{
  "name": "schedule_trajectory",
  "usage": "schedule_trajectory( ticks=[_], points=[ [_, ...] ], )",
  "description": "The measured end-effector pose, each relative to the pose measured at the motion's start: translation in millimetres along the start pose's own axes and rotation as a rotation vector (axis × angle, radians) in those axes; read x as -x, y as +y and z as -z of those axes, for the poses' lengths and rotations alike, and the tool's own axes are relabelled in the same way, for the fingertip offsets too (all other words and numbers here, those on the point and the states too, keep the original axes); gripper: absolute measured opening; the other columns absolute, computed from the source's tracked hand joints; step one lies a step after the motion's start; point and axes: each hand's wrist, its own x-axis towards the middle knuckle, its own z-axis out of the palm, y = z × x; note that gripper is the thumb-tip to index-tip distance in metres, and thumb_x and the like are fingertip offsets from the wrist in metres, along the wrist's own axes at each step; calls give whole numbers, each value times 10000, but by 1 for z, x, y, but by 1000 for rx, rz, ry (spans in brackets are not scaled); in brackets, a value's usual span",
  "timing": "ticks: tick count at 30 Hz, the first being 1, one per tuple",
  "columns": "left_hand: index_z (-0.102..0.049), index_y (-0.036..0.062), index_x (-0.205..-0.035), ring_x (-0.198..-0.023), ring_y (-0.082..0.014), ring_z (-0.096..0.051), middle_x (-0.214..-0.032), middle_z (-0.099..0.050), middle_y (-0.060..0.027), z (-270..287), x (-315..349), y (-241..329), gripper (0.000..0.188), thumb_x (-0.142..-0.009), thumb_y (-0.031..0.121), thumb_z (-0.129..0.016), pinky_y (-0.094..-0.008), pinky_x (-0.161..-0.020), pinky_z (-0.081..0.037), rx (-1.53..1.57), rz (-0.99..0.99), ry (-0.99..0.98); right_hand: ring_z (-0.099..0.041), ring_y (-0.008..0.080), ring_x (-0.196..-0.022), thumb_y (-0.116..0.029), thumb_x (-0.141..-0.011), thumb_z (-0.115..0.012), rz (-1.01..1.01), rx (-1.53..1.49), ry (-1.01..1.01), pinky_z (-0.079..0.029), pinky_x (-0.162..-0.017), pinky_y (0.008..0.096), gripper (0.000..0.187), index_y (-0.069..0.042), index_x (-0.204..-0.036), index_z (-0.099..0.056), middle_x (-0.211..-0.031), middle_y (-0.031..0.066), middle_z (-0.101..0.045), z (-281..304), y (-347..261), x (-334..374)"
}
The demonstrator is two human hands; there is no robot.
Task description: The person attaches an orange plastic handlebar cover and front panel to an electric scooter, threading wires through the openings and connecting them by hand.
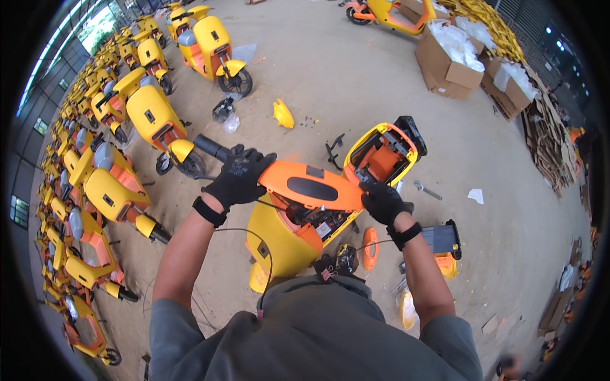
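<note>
An orange body panel (279, 174) with a dark oval inset spans the space between my hands, over a partly dismantled yellow scooter (273, 238). My left hand (238, 178), in a black glove, is closed on the panel's left end. Beside that hand a black handlebar grip (211, 147) sticks out to the upper left. My right hand (384, 203), also gloved, is closed on the panel's right end. Below the panel, wiring and inner parts (318, 219) show in the scooter's open floor section. At its far end, the seat compartment (384, 162) stands uncovered with an orange inside.
Rows of yellow scooters (152, 117) fill the left side. A wrench (427, 190), a yellow cover piece (283, 114) and a smaller orange panel (370, 249) lie on the floor. Cardboard boxes (445, 66) with plastic wrap stand at the far right, near stacked flattened cardboard (549, 140).
</note>
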Motion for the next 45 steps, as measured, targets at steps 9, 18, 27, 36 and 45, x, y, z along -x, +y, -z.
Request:
schedule_trajectory(
  ticks=[9,18,27,36,45],
  points=[
    [-570,30,-1135,-878,-280,-605,-906,-626,-103,-39,-21,-16,524,-696,263,-737,-503,-939,-352,128,-332,306,-581,323,-890,-105,-898,-498,113,173,442,-467,-805,397,218,-38,-1075,-607,-1002,151,-622,-84,57,-6],
    [-528,20,-1128,-839,-338,-569,-887,-588,-137,-56,-31,-35,555,-638,137,-762,-449,-847,-397,69,-446,308,-632,319,-927,-169,-864,-525,-327,134,484,-484,-797,430,337,-149,-1191,-606,-981,142,-660,-62,-3,21],
    [-448,34,-1313,-889,-363,-560,-915,-587,-165,-73,-38,-64,725,-653,110,-739,-489,-841,-389,70,-483,358,-542,319,-1120,-414,-690,-705,-451,315,286,-423,-940,404,802,-31,-1349,-458,-1205,205,-573,-47,-65,13],
    [-456,27,-1298,-929,-365,-565,-989,-592,-165,-82,-45,-61,630,-748,206,-707,-490,-867,-393,80,-488,353,-536,318,-1134,-505,-611,-746,-584,327,277,-391,-951,396,945,-69,-1383,-420,-1242,184,-533,-51,-68,-10],
    [-477,11,-1278,-969,-380,-569,-1037,-600,-185,-89,-45,-55,556,-808,241,-664,-497,-890,-396,123,-583,477,-410,235,-1312,-334,-973,-376,-727,485,80,-351,-1003,356,530,-192,-1475,-278,-1536,81,-268,-59,-61,-10]
  ],
)
